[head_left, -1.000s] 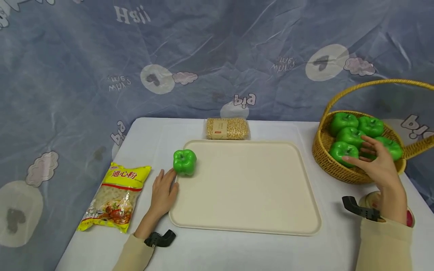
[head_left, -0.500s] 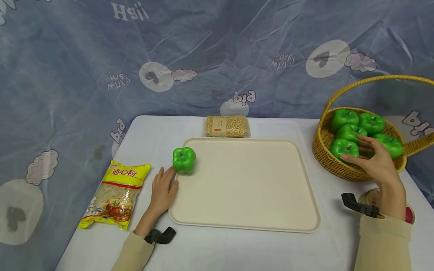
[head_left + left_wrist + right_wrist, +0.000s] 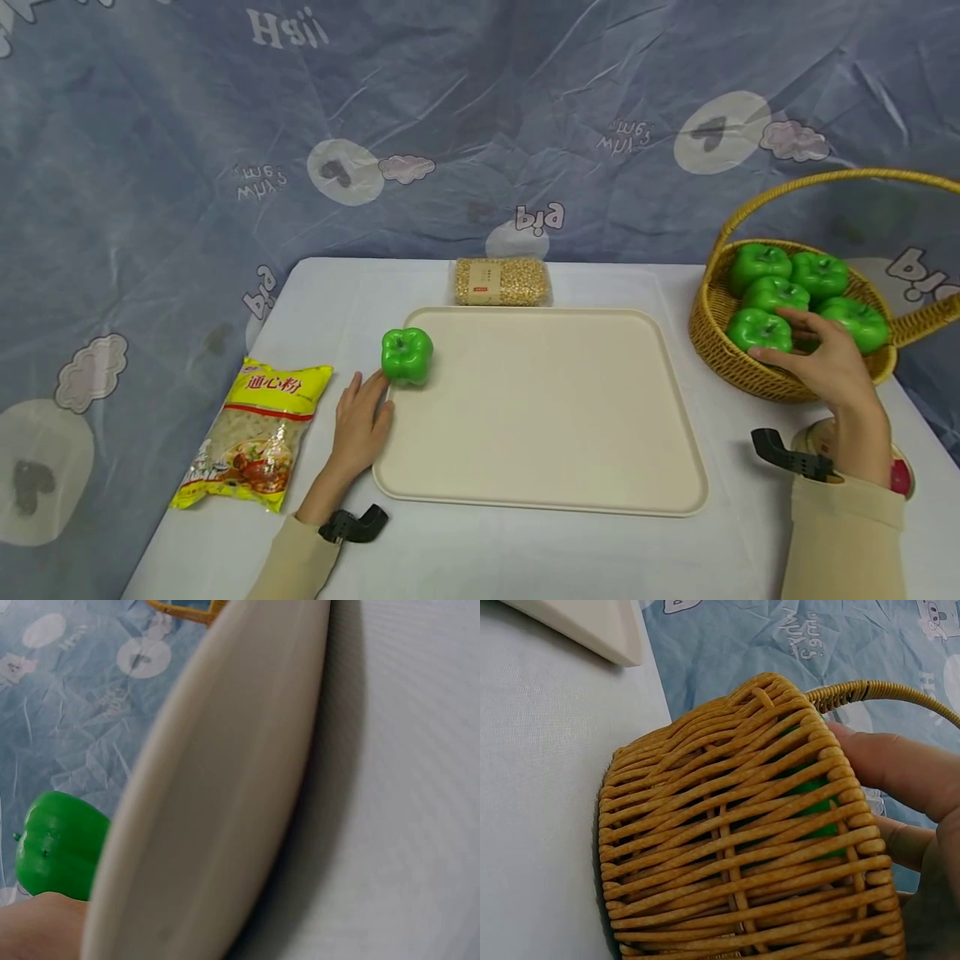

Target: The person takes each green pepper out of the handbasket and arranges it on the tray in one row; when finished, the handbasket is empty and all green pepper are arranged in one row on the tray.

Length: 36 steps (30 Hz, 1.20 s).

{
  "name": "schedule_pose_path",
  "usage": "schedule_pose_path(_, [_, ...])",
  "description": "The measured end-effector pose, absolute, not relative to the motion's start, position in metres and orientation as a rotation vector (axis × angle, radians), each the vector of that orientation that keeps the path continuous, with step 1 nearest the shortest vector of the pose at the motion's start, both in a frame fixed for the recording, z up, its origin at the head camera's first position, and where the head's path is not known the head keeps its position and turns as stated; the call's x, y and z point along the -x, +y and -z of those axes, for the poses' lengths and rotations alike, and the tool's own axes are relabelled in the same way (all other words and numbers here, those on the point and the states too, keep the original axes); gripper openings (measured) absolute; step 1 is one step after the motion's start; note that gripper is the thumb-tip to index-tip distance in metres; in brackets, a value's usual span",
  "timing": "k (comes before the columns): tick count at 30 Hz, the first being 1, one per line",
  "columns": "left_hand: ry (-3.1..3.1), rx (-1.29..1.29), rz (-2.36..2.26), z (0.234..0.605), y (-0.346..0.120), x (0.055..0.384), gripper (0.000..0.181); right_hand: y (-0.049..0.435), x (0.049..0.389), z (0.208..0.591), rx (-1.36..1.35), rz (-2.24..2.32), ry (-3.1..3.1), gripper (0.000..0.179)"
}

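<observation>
My right hand (image 3: 832, 358) reaches into the wicker basket (image 3: 708, 350), its thumb and fingers around the near side of a green bell pepper (image 3: 753, 331). Several more green bell peppers (image 3: 821, 275) lie in the basket around it. In the right wrist view, the woven wall (image 3: 727, 840) hides most of that pepper. My left hand (image 3: 360, 425) rests at the left edge of the cream tray (image 3: 540, 507), fingers fairly straight. Its fingertips are right at a single green bell pepper (image 3: 407, 356) on the tray's far left corner. That pepper shows beyond the tray's rim in the left wrist view.
A yellow bag of pasta (image 3: 258, 433) lies left of my left hand. Behind the tray lies a clear pack of yellow grains (image 3: 502, 282). A can (image 3: 902, 477) is partly hidden by my right wrist. The basket's tall handle (image 3: 832, 175) arches over it.
My right hand has shifted slightly left, and its fingers have drawn closer around the near pepper. The left hand and its pepper stay in place.
</observation>
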<state>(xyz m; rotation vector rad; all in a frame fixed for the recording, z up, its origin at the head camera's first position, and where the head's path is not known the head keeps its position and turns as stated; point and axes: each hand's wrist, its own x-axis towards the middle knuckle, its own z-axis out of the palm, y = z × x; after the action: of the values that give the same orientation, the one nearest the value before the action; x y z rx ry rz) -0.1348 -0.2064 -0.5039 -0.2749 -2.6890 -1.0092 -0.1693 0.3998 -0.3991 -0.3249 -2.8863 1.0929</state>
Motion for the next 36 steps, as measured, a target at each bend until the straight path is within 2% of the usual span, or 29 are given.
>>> schedule_pose_path(21, [-2.711, 0.256, 1.005, 0.504, -0.207, 0.136, 0.045, 0.398, 0.167, 0.397, 0.380, -1.088, -2.851, 0.086])
schedule_pose_path(31, [-2.716, 0.257, 0.999, 0.505, -0.208, 0.135, 0.045, 0.393, 0.166, 0.389, 0.446, -1.053, -2.776, 0.080])
schedule_pose_path(36, [-2.726, 0.250, 0.997, 0.504, -0.208, 0.136, 0.045, 0.385, 0.163, 0.377, 0.519, -1.018, -2.601, 0.071])
